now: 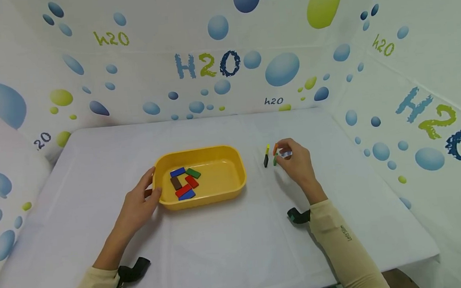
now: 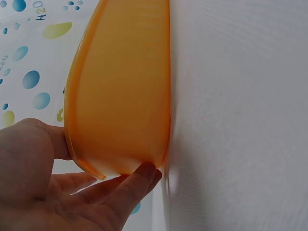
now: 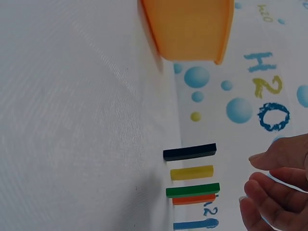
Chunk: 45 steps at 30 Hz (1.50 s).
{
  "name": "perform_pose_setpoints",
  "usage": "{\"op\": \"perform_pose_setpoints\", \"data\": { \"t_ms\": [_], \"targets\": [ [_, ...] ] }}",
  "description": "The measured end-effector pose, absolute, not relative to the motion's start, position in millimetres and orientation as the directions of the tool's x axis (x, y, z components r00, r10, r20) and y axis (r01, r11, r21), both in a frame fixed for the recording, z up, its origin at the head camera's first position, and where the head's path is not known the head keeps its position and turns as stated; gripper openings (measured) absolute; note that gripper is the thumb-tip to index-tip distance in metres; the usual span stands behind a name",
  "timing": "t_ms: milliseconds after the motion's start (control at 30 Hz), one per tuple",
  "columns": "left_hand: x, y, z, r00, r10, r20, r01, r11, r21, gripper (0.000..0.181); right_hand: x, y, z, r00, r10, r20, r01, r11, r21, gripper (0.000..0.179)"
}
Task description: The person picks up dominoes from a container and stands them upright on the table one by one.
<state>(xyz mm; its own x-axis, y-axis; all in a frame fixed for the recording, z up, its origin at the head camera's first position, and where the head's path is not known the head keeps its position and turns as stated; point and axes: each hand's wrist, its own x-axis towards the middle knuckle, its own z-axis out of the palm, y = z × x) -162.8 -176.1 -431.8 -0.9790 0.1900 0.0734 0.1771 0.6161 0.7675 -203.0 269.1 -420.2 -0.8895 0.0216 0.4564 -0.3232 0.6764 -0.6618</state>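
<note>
My left hand grips the left end of a yellow plastic tray, thumb and fingers at its rim and outer wall. In the tray's left half lie several small flat blocks, among them a brown block and a green block. My right hand hovers by a group of upright blocks, its fingers loosely bent around nothing. In the right wrist view the group shows a black block, a yellow block, a green block, an orange block and a blue block.
A white cloth covers the table. Behind and beside it hangs a white curtain printed with blue and green drops and H2O lettering. Black wrist mounts stick out from both sleeves above the table.
</note>
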Motion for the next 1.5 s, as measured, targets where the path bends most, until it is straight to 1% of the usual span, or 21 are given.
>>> {"op": "perform_pose_setpoints", "data": {
  "t_ms": [267, 700, 1000, 1333, 1500],
  "targets": [
    [-163, -175, -432, -0.981, 0.185, 0.064, 0.167, 0.617, 0.769, 0.067, -200, 252, -406, -0.865, 0.01, 0.502, -0.374, 0.655, -0.657, 0.03],
    [-163, -176, -431, -0.981, 0.184, 0.058, 0.161, 0.617, 0.77, 0.067, -204, 218, -391, -0.841, -0.09, 0.534, -0.461, 0.635, -0.619, 0.029],
    [-163, -176, -431, -0.98, 0.187, 0.062, 0.165, 0.609, 0.776, 0.067, -207, 195, -379, -0.809, -0.153, 0.568, -0.529, 0.611, -0.589, 0.027],
    [-164, -177, -434, -0.979, 0.19, 0.07, 0.174, 0.612, 0.772, 0.067, -210, 173, -379, -0.803, -0.196, 0.563, -0.558, 0.579, -0.594, 0.026],
    [-164, -176, -434, -0.98, 0.19, 0.064, 0.169, 0.611, 0.774, 0.067, -210, 160, -381, -0.811, -0.231, 0.537, -0.555, 0.591, -0.585, 0.025]
  ]
}}
